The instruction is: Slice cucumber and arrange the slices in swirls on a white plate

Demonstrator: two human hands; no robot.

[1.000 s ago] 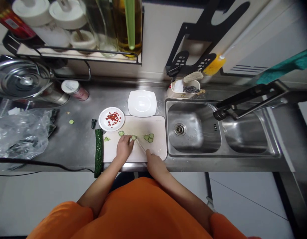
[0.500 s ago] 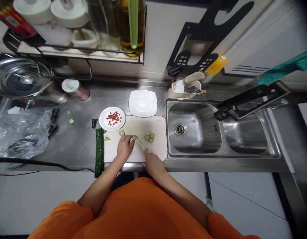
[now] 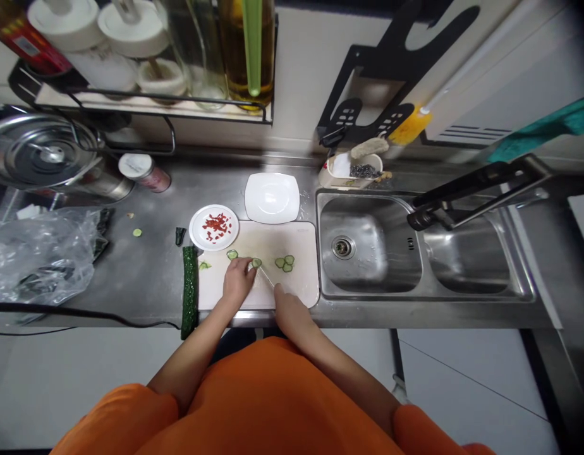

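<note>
My left hand is closed over the white cutting board, its fingertips pinching at a cucumber slice. A thin knife is gripped in my right hand, its blade pointing up-left to that same slice. Three cucumber slices lie touching one another on the right of the board. Another slice rests above my left hand, and small green trimmings sit at the board's left. Along the board's left edge lies a long dark cucumber, its near end over the counter's front edge.
A round plate with red bits overlaps the board's top left corner. Behind the board stands a white square dish. To the right is a double sink with a black faucet. Plastic bags and a can occupy the left.
Both hands, the knife and the slices stay almost in the same places. The whole view shifts very slightly.
</note>
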